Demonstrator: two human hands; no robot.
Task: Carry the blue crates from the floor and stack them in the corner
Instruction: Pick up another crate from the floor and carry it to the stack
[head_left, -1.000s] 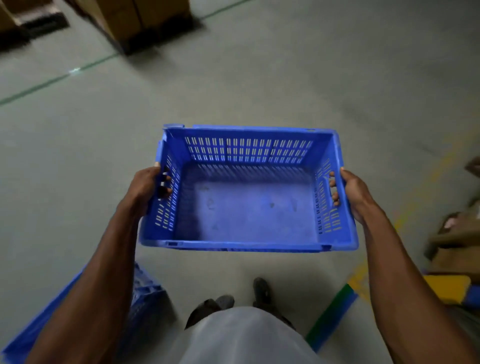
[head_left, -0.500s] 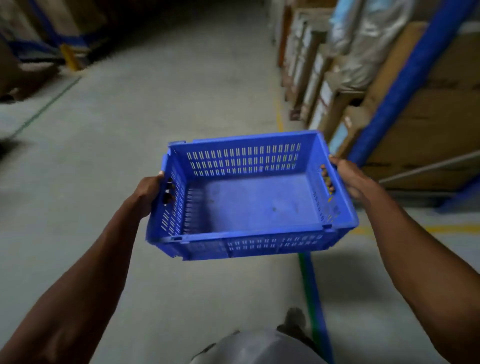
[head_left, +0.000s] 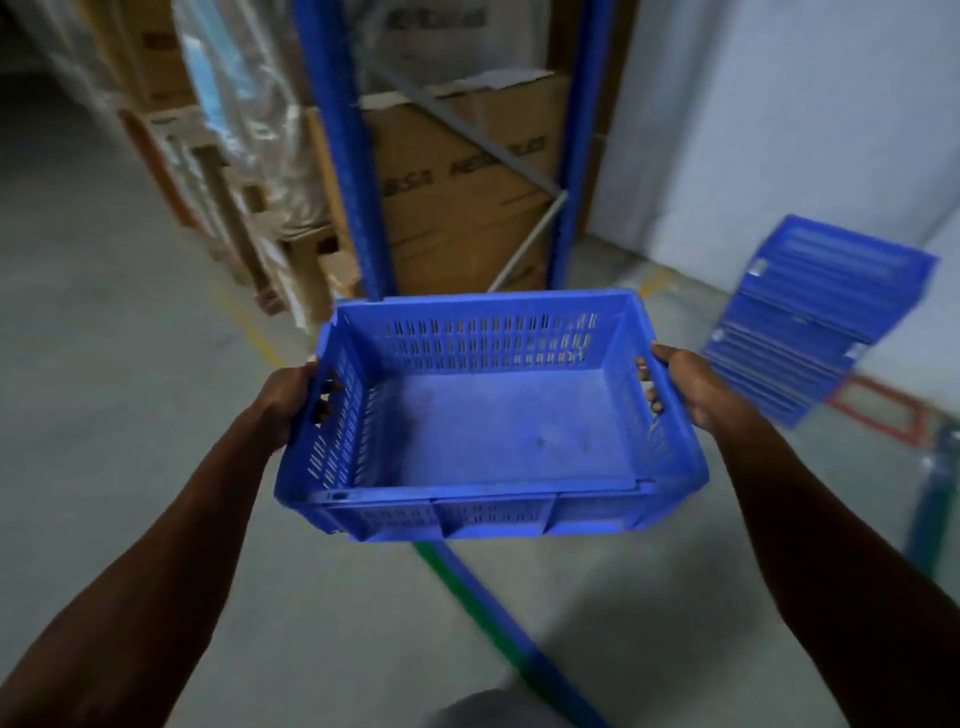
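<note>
- Ahead and to the right, against the pale wall, a stack of blue crates is seen standing on the concrete floor; this is judged to be the corner target.
- A blue racking upright with cardboard cartons behind it is seen straight ahead, just beyond the carried load; it is judged the main thing to be cleared during the turn.
- At chest front, well above the floor, an empty blue ventilated crate is held roughly level, the open top facing up.
- The left hand is seen grasping the left end wall, fingers curled through the handle slot.
- The right hand is seen grasping the right end wall likewise, fingertips showing inside the slot.
- Step in hand is judged to be the carry toward the stack. The crate should be kept level and swung rightward clear of the upright, then aligned rim to rim over the top crate before being lowered; fingers should be withdrawn from the slots only once it is seated.
- A green and blue floor line is noted underfoot.
- Printing is present on the cartons, but it is blurred; letters resembling "BSA" are made out, not confirmed. No label is read on the crates.
</note>
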